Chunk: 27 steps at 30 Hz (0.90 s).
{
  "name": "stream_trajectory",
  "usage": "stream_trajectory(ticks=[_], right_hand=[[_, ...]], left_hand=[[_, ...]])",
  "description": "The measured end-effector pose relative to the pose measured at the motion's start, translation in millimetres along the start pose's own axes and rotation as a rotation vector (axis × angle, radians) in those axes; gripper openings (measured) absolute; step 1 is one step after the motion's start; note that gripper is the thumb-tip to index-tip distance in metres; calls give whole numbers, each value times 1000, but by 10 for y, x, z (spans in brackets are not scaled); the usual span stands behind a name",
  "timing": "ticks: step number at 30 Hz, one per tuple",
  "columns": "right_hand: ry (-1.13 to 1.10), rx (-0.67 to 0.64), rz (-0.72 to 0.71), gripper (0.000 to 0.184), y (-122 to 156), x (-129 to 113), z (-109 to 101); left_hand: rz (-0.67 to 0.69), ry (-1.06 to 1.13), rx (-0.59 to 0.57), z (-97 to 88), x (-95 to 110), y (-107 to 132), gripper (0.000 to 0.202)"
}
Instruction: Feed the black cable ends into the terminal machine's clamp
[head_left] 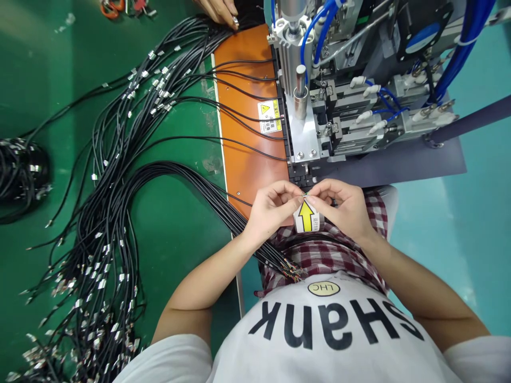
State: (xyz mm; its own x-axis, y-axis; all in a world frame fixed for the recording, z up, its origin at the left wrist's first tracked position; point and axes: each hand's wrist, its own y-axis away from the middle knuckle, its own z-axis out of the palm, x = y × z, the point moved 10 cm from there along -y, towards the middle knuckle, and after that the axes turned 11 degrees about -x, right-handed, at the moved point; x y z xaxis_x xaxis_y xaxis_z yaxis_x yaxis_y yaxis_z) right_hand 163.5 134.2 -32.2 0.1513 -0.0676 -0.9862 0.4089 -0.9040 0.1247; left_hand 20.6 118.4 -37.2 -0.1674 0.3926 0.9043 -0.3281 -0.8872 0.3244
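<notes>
My left hand (275, 206) is closed in a pinch, and a single black cable (239, 200) runs into it from the left. Thumb and fingers of my right hand (339, 205) are pinched too, meeting the left fingertips at the cable's small, pale end. The fingers cover most of that end. Just below the fingertips is a white label with a yellow arrow (306, 217), on the machine's front end. A bundle of black cables (255, 242) passes beneath my left forearm, its stripped coloured wire ends lying by my lap.
The machine (303, 127) with metal cylinders and blue air hoses stands ahead, several cables feeding into it across an orange plate (251, 165). Many cables with silvery connectors (107, 255) cover the green table (175, 213). Another person's hand (221, 10) is at the top, near orange-handled tools (112, 8).
</notes>
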Motion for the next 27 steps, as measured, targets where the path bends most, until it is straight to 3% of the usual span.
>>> stream_trajectory(ticks=[18,27], right_hand=[[-26,7,-33,9,6,-15,14],[-29,106,26,13,110,68,57]], left_hand=[[-10,0,-22,23,-3,-5,27],[-8,44,-9,-30,-87,-9,27]])
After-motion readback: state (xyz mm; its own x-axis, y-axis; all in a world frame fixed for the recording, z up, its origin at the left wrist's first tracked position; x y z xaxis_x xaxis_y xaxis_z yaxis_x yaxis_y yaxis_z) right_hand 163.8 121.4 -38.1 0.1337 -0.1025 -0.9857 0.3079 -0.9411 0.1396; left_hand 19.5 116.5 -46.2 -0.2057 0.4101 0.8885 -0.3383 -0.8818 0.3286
